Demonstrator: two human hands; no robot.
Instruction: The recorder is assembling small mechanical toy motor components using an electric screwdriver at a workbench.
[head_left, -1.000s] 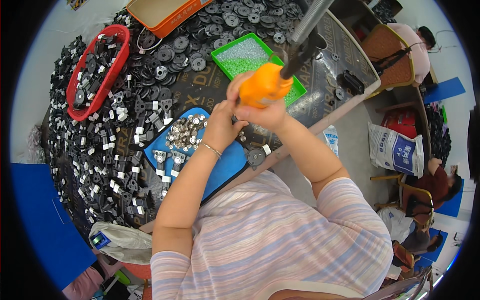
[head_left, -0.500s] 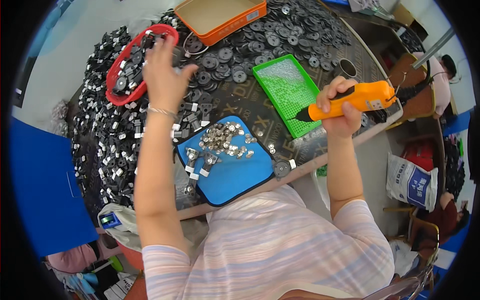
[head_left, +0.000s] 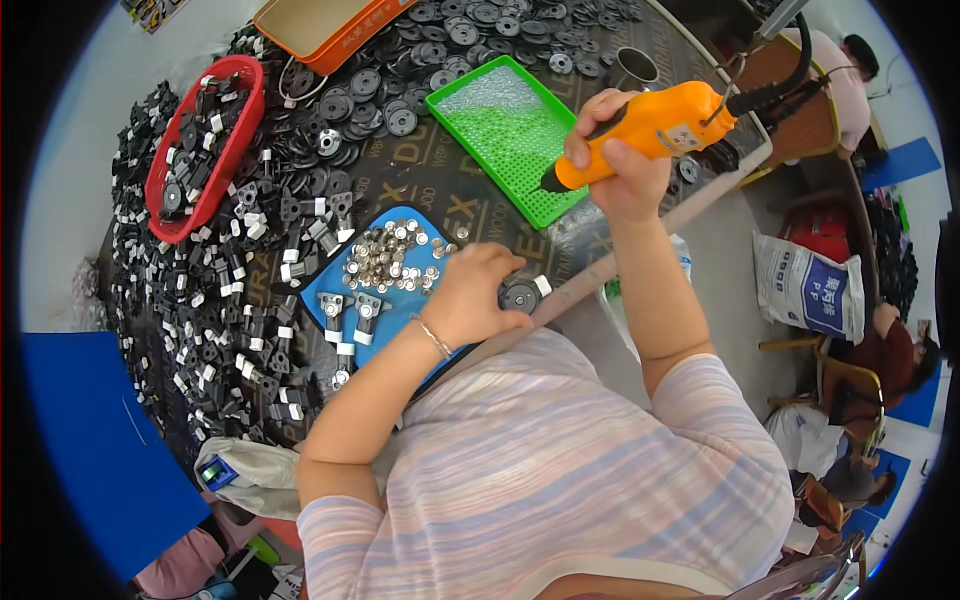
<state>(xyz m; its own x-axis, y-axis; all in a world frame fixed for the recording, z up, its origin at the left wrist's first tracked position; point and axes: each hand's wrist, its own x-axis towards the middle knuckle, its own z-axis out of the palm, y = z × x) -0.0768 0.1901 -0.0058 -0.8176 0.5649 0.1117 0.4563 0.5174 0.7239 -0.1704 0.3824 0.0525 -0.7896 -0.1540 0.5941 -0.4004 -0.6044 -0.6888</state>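
The right hand (head_left: 625, 165) grips the stiff orange screwdriver (head_left: 640, 130) mid-body; the left hand (head_left: 475, 295) pins a small, hard black disc (head_left: 520, 295) near the tabletop's front edge.

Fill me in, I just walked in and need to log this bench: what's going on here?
A person is working at a table covered in small black parts. The right hand grips an orange power screwdriver, its tip over a green tray. The left hand presses on a round black part at the table's near edge, beside a blue tray holding small silver pieces.
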